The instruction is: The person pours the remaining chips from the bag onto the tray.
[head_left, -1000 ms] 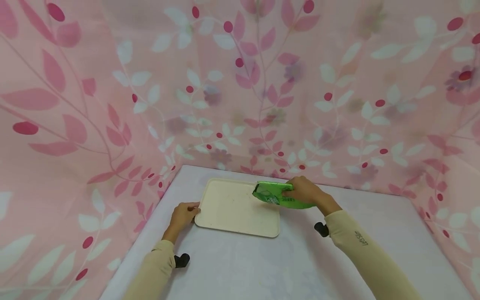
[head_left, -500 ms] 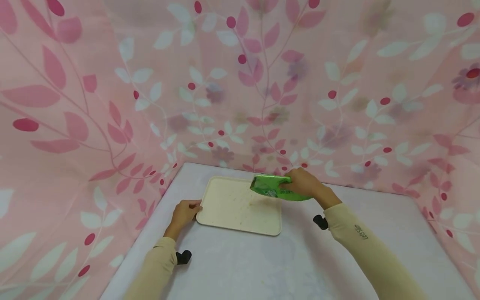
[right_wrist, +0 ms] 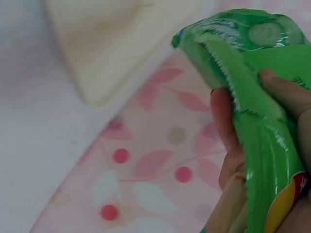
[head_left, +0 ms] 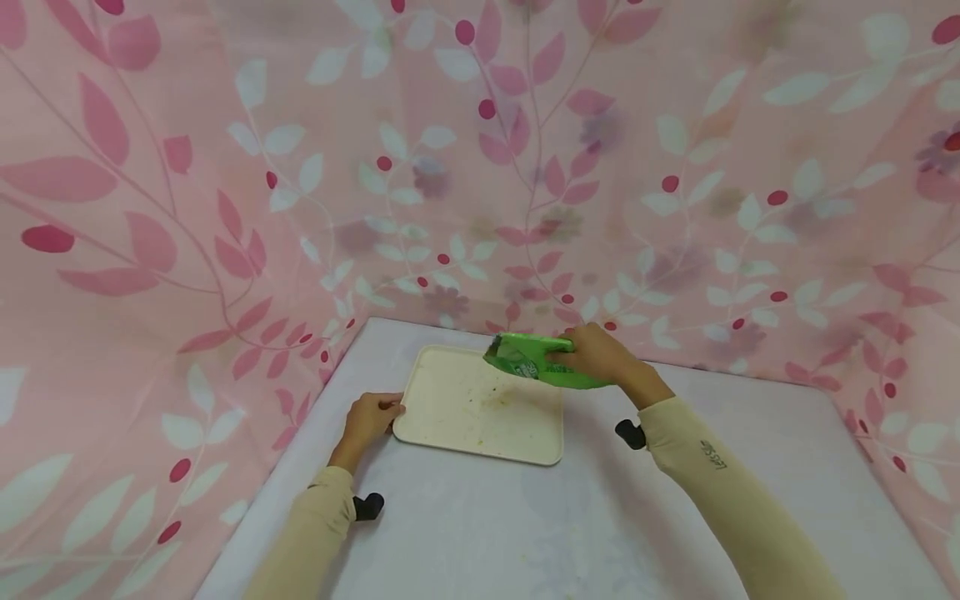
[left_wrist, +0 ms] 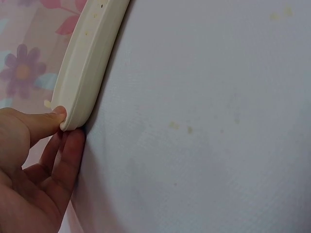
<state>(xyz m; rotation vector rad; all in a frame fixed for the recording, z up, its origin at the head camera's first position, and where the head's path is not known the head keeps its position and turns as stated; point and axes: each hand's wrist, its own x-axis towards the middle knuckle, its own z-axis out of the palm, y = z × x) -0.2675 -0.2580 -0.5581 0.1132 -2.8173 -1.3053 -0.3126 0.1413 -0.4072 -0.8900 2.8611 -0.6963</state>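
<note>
My left hand point(head_left: 370, 419) pinches the near-left edge of a cream rectangular tray point(head_left: 438, 412); in the left wrist view the thumb lies on the rim and other fingers are beneath the corner. A green chip bag point(head_left: 536, 369) with a cucumber slice pictured on it is gripped by my right hand point(head_left: 597, 354), thumb on one face and fingers on the other. It lies nearly level above the tray's far right part, its torn end pointing left. Small yellowish and dark crumbs point(head_left: 491, 402) dot the tray. How much the bag contains is hidden.
A whitish cloth-covered table point(head_left: 480, 517) carries the tray. Pink floral fabric point(head_left: 525, 167) hangs closely behind and along both sides. A few crumbs point(left_wrist: 182, 127) lie on the cloth near the tray.
The chip bag and my right hand have moved left and a little toward the far side over the tray. More crumbs have appeared on the tray. My left hand keeps its hold.
</note>
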